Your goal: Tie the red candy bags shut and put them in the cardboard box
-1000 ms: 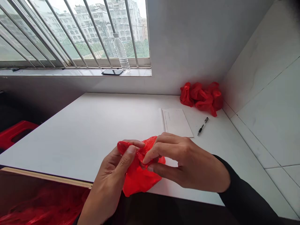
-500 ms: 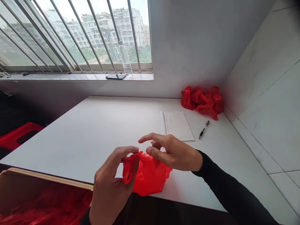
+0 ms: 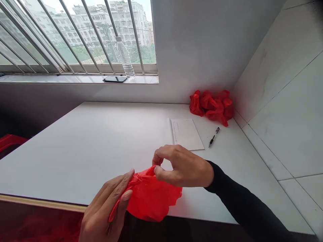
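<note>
A thin red plastic bag point(image 3: 153, 198) hangs between my two hands at the front edge of the white table. Its gathered left side is gripped between the thumb and fingers of my left hand point(image 3: 108, 205). My right hand point(image 3: 181, 168) pinches the bag's upper edge between thumb and forefinger, while its other fingers are curled. The lower part of the bag spreads out below and overlaps the table edge.
A cardboard box point(image 3: 42, 203) of red bags sits at lower left. On the white table point(image 3: 101, 144) lie a notebook point(image 3: 188, 134), a pen point(image 3: 214, 137) and crumpled red bags point(image 3: 212, 106). A phone point(image 3: 114, 79) and a plastic bottle point(image 3: 125, 58) are on the windowsill.
My right hand, earlier hovering with fingers apart, has closed on the bag's upper edge. My left hand has shifted down and left, and the bag is stretched between both. The view has moved slightly right.
</note>
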Available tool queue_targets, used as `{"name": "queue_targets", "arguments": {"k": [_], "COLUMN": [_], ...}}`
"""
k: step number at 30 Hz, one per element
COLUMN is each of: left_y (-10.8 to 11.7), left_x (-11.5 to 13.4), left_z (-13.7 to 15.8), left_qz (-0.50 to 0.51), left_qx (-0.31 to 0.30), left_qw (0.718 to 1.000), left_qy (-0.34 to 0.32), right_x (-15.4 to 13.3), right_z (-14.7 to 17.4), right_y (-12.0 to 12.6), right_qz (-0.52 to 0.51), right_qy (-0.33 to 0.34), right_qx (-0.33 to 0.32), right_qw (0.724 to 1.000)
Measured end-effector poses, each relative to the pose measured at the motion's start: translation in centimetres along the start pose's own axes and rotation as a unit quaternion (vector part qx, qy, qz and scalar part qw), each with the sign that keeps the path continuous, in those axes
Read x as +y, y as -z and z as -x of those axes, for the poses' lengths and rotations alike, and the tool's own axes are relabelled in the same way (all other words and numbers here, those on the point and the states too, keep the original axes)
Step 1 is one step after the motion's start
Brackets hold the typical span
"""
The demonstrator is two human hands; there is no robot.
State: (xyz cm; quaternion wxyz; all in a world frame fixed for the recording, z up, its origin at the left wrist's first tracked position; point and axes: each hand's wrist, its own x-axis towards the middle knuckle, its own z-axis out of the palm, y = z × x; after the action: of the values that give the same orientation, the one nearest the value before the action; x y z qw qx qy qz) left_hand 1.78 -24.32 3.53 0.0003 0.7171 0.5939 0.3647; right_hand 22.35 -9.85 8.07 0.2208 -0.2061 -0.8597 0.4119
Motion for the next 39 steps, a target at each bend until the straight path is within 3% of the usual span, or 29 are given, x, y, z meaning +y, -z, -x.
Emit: {"name": "queue_targets", "arguments": {"k": [7,11,17,19,23,26,32,35,39], "left_y": [1.0,1.3,0.3,-0.3,-1.4,-2.0,-2.1,-1.6,-0.5], "left_x": [-2.6,-2.6,-0.9,-0.4,-0.3,-0.6,0.2,-0.1,-1.8], "left_z": [4.7,6.5,5.5,4.6,2.9,2.2,1.6,1.9,2.7], "left_qz": [-0.071,-0.073,0.018,0.023,0.035,0.055,0.09,0.102,0.162], "left_qx": [0.041,0.026,0.049,0.037,-0.042,-0.023,0.027,0.041,0.113], "left_qw": [0.996,0.992,0.97,0.973,0.989,0.988,0.977,0.96,0.895], "left_qy": [0.038,0.095,0.236,0.227,0.14,0.144,0.193,0.256,0.401], "right_x": [3.1,4.6,3.7,3.1,1.6,0.7,1.3,2.0,2.9], "right_z": [-1.2,-1.8,-1.4,-1.2,-0.7,-0.2,-0.3,-0.3,-0.1], "right_y": [1.1,1.5,0.9,0.6,-0.4,-1.6,-3.8,-2.6,0.6], "right_qz": [0.084,0.121,0.049,0.02,-0.053,-0.072,0.048,0.069,0.106], "right_qy": [-0.11,-0.155,-0.115,-0.099,-0.053,-0.014,0.055,0.033,-0.044], "right_qx": [0.03,0.045,0.075,0.08,0.061,0.036,0.003,-0.004,0.043], "right_qw": [0.99,0.98,0.989,0.992,0.995,0.997,0.997,0.997,0.992]}}
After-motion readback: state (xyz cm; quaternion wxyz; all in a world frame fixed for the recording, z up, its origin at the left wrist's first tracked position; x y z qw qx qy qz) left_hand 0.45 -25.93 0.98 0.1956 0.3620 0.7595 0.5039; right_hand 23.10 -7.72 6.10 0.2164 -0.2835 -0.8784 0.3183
